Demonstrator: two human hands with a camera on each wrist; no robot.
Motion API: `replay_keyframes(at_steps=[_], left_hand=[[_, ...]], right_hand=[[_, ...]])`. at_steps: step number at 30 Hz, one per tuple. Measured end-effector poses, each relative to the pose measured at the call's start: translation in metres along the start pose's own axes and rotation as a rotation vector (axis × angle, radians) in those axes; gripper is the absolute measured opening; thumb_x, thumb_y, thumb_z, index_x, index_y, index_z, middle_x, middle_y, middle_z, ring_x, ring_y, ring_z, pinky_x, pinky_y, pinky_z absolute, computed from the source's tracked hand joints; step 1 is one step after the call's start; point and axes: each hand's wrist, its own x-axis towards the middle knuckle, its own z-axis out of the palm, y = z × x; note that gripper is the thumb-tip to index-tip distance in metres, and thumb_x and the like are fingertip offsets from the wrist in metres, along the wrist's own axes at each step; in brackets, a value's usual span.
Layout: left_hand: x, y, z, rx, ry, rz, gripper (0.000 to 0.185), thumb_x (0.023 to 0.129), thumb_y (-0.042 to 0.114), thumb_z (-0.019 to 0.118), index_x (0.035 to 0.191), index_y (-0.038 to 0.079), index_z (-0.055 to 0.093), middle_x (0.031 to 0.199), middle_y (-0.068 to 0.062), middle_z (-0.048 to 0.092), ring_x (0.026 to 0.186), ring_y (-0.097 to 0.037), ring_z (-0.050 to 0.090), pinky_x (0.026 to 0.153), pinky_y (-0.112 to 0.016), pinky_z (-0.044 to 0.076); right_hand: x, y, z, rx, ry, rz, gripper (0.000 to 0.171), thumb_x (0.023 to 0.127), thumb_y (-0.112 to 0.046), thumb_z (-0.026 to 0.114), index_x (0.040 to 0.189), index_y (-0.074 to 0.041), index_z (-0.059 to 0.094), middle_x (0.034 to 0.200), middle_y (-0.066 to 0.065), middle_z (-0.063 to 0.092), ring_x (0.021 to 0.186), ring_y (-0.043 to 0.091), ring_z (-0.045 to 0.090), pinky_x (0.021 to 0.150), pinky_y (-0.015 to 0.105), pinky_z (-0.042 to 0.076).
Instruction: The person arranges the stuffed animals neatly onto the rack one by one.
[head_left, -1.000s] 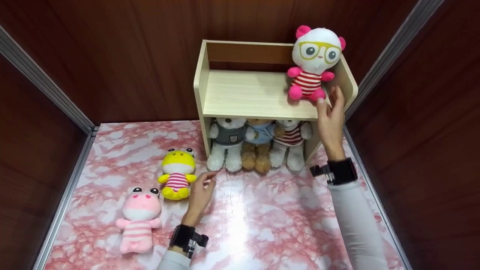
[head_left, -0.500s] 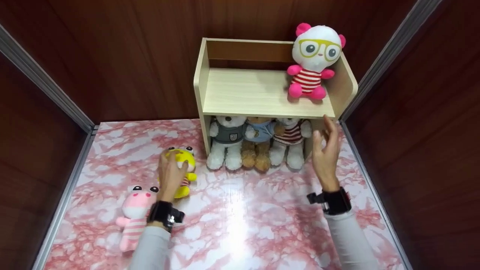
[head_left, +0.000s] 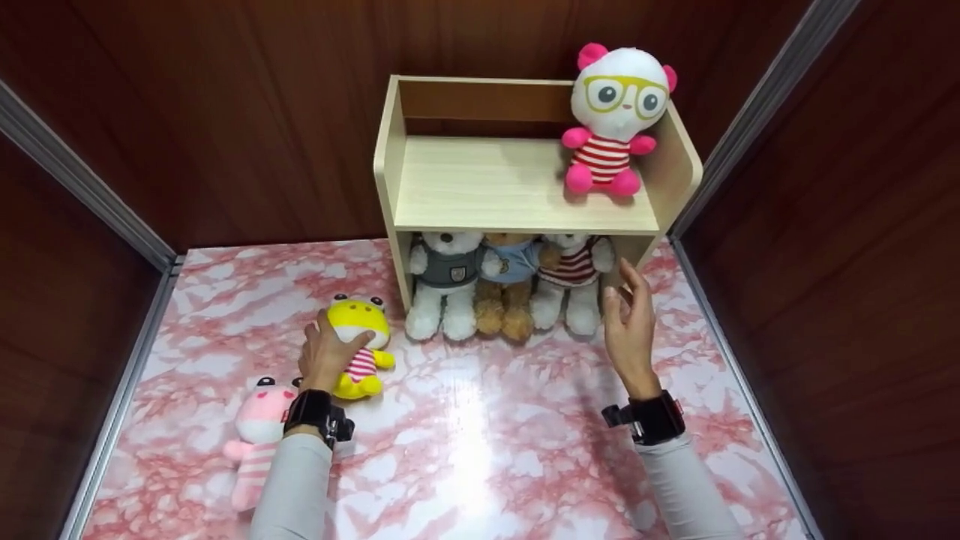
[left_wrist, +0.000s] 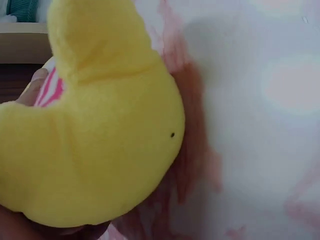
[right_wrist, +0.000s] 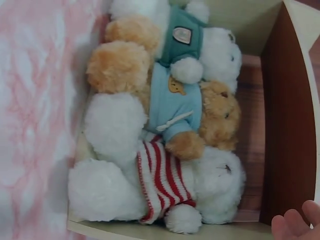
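A wooden shelf point(head_left: 517, 187) stands at the table's point(head_left: 480, 450) far edge, three teddy bears point(head_left: 502, 281) beneath it. Toward the table's left edge, the left hand point(head_left: 324, 352) grips the yellow frog plush point(head_left: 358, 330); the right hand point(head_left: 628, 330) hovers near the bears, fingers loosely apart, holding nothing.

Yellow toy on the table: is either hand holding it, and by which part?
The left hand grips the yellow toy by its head and upper back. The right hand holds nothing.

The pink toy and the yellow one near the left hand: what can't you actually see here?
- Pink toy: head view, sleeve hides one side.
- Yellow toy: left wrist view, too close and blurred, no face; left hand covers its side.
- Right hand: right wrist view, only fingertips at the edge.
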Motion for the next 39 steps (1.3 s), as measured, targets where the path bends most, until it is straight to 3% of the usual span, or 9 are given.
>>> replay_keyframes(at_steps=[5,15,22,27,30,34,39], left_hand=[[-0.001,-0.004,0.004,-0.063,0.035,-0.005,0.103,0.079,0.061,0.07,0.153,0.013,0.018,0.13,-0.03,0.051,0.109,-0.048,0.053,0.089,-0.059,0.043],[-0.008,-0.008,-0.002,-0.2,0.137,-0.029,0.093,0.077,0.056,0.074,0.151,0.023,0.027,0.135,-0.023,0.052,0.113,-0.046,0.053,0.087,-0.059,0.043],[-0.021,0.004,-0.013,-0.3,0.24,-0.026,0.092,0.074,0.063,0.073,0.148,0.025,0.033,0.13,-0.015,0.057,0.11,-0.038,0.056,0.084,-0.056,0.045],[-0.037,0.018,-0.019,-0.38,0.32,0.028,0.089,0.071,0.061,0.076,0.142,0.024,0.038,0.125,-0.011,0.06,0.107,-0.033,0.057,0.084,-0.05,0.045],[-0.049,0.028,-0.02,-0.44,0.348,0.084,0.088,0.071,0.058,0.079,0.141,0.023,0.038,0.125,-0.011,0.059,0.107,-0.03,0.057,0.087,-0.048,0.044],[-0.063,0.043,-0.018,-0.507,0.369,0.154,0.088,0.07,0.056,0.08,0.14,0.022,0.04,0.124,-0.01,0.058,0.105,-0.028,0.056,0.086,-0.046,0.044],[-0.077,0.061,-0.011,-0.551,0.374,0.216,0.087,0.068,0.059,0.08,0.136,0.021,0.041,0.117,-0.01,0.061,0.099,-0.027,0.058,0.081,-0.044,0.046]], right_hand=[[-0.004,0.003,0.001,0.002,-0.001,-0.009,0.043,0.097,0.0,0.052,0.137,0.01,0.042,0.139,0.025,0.045,0.127,0.029,0.045,0.103,0.035,0.039],[-0.004,0.003,0.001,0.031,-0.017,0.012,0.044,0.097,-0.001,0.052,0.138,0.011,0.04,0.14,0.025,0.044,0.124,0.038,0.045,0.102,0.035,0.04],[-0.005,0.0,0.005,0.053,-0.03,0.018,0.045,0.097,-0.001,0.051,0.139,0.009,0.039,0.14,0.026,0.042,0.122,0.037,0.047,0.098,0.027,0.042],[-0.008,-0.001,0.011,0.042,-0.042,-0.008,0.043,0.098,-0.001,0.051,0.139,0.008,0.041,0.139,0.022,0.044,0.121,0.039,0.048,0.096,0.026,0.042],[-0.01,-0.002,0.016,0.034,-0.056,-0.019,0.042,0.098,0.001,0.05,0.138,0.008,0.041,0.139,0.022,0.045,0.122,0.038,0.048,0.1,0.033,0.041],[-0.015,-0.004,0.024,0.034,-0.068,-0.041,0.042,0.097,0.004,0.049,0.137,0.009,0.042,0.138,0.023,0.046,0.124,0.038,0.046,0.101,0.047,0.039],[-0.021,-0.008,0.034,0.054,-0.101,-0.041,0.042,0.096,0.005,0.05,0.136,0.01,0.042,0.137,0.024,0.046,0.125,0.038,0.045,0.1,0.045,0.04]])
